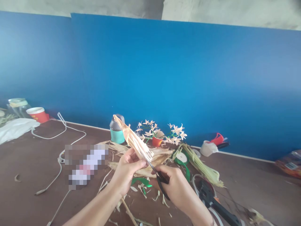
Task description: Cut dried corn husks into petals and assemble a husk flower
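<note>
My left hand (128,169) pinches the lower end of a dried, pale corn husk strip (131,138) and holds it pointing up and to the left. My right hand (175,185) grips black-handled scissors (160,180), with the blades at the husk's frayed lower edge. Below the hands lie husk scraps and bits of green ribbon (141,182) on the brown table (28,163).
Behind the hands stand a teal flask (117,130), a small pot of husk flowers (157,135), a green ribbon roll (182,158) and a husk bundle (202,166). A black glue gun (211,201) lies right. A white cable (60,157), red cup (39,114) and jar sit left.
</note>
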`<move>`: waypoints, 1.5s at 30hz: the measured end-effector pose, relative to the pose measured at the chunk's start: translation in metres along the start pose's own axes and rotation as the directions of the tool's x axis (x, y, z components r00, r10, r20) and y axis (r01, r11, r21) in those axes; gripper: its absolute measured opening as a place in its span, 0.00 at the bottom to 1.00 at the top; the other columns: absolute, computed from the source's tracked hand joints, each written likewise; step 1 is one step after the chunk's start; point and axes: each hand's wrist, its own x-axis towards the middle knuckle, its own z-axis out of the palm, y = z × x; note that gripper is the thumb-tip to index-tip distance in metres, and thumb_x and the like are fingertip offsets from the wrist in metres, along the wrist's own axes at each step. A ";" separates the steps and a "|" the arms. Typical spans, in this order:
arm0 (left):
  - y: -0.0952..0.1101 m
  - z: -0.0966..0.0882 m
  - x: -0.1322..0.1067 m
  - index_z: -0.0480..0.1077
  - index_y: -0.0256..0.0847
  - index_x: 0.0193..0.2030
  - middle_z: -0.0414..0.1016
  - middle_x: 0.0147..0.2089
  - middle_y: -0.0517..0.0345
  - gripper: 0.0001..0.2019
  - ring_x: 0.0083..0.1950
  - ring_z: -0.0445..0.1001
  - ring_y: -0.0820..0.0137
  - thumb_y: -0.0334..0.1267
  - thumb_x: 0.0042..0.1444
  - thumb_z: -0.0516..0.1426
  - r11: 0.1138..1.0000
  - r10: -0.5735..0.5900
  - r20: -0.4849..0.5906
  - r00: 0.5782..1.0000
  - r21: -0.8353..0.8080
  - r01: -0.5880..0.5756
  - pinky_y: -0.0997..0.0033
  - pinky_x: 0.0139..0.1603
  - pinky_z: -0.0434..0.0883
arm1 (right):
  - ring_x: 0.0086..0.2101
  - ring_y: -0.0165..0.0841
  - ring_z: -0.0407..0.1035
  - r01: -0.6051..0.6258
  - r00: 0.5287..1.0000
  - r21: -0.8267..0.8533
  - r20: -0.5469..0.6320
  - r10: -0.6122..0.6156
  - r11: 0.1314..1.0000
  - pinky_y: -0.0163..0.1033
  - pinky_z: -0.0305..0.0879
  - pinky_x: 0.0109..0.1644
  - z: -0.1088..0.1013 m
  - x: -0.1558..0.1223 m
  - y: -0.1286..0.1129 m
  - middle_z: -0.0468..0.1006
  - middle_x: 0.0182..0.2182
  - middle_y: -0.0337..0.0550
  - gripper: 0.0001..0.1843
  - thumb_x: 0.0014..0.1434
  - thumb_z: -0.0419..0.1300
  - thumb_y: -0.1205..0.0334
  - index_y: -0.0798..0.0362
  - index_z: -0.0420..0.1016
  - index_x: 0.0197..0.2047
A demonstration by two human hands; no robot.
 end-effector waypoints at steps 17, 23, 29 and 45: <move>0.003 0.000 0.001 0.73 0.39 0.38 0.76 0.35 0.55 0.12 0.34 0.72 0.69 0.29 0.44 0.59 1.000 0.000 -0.022 1.000 -0.007 0.000 0.72 0.36 0.67 | 0.23 0.29 0.64 0.034 0.999 -0.107 -0.030 -0.037 0.994 0.30 0.60 0.26 -0.003 -0.002 -0.002 0.74 0.21 0.37 0.09 0.49 0.57 0.64 0.54 0.78 0.32; 0.001 0.004 -0.003 0.72 0.39 0.39 0.77 0.35 0.56 0.13 0.34 0.72 0.69 0.29 0.44 0.59 1.000 -0.015 -0.020 1.000 -0.005 0.015 0.71 0.35 0.68 | 0.22 0.28 0.63 0.048 0.998 -0.090 -0.033 -0.051 0.995 0.30 0.59 0.26 -0.002 -0.002 -0.003 0.73 0.21 0.36 0.08 0.49 0.57 0.65 0.55 0.77 0.31; -0.001 0.004 -0.003 0.71 0.39 0.38 0.77 0.35 0.56 0.12 0.34 0.73 0.70 0.31 0.43 0.62 0.998 -0.017 -0.049 0.999 -0.054 0.014 0.71 0.36 0.69 | 0.22 0.28 0.63 0.056 0.997 -0.090 -0.051 -0.061 0.994 0.30 0.57 0.25 -0.001 -0.001 -0.001 0.71 0.19 0.35 0.08 0.49 0.55 0.67 0.55 0.76 0.29; -0.006 0.008 -0.007 0.62 0.43 0.49 0.77 0.39 0.55 0.23 0.42 0.76 0.62 0.31 0.45 0.62 0.998 0.041 -0.137 0.990 -0.045 -0.048 0.64 0.42 0.72 | 0.23 0.28 0.62 0.050 0.998 -0.041 -0.022 -0.051 0.998 0.30 0.56 0.26 -0.001 -0.002 -0.003 0.70 0.20 0.34 0.07 0.49 0.54 0.69 0.55 0.74 0.29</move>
